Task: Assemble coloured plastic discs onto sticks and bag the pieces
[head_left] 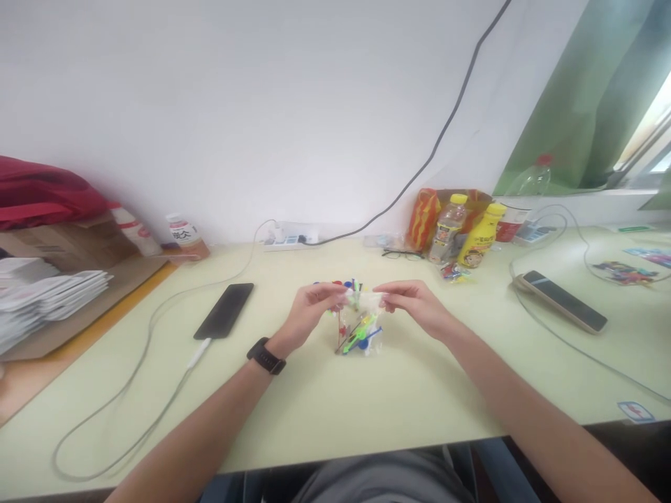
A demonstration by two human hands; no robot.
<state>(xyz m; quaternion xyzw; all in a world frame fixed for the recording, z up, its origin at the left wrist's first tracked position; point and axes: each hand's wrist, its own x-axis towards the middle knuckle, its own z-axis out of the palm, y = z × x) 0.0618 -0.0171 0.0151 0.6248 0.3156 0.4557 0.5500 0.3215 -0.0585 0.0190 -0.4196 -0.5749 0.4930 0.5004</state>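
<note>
A clear plastic bag (361,332) with small colourful plastic pieces inside hangs between my two hands over the middle of the table. My left hand (317,307), with a black watch (266,355) on its wrist, pinches the bag's top left corner. Fingers of my right hand (414,304) pinch the top right corner. Green, blue, red and yellow bits show through the film. Behind the bag, more coloured pieces (348,283) are partly hidden by it and by my fingers.
A black phone (224,311) on a charging cable lies to the left, another phone (565,302) to the right. Glasses (402,254), a yellow bottle (481,236) and a clear bottle (449,229) are at the back. Stacked white packets (49,297) fill the far left.
</note>
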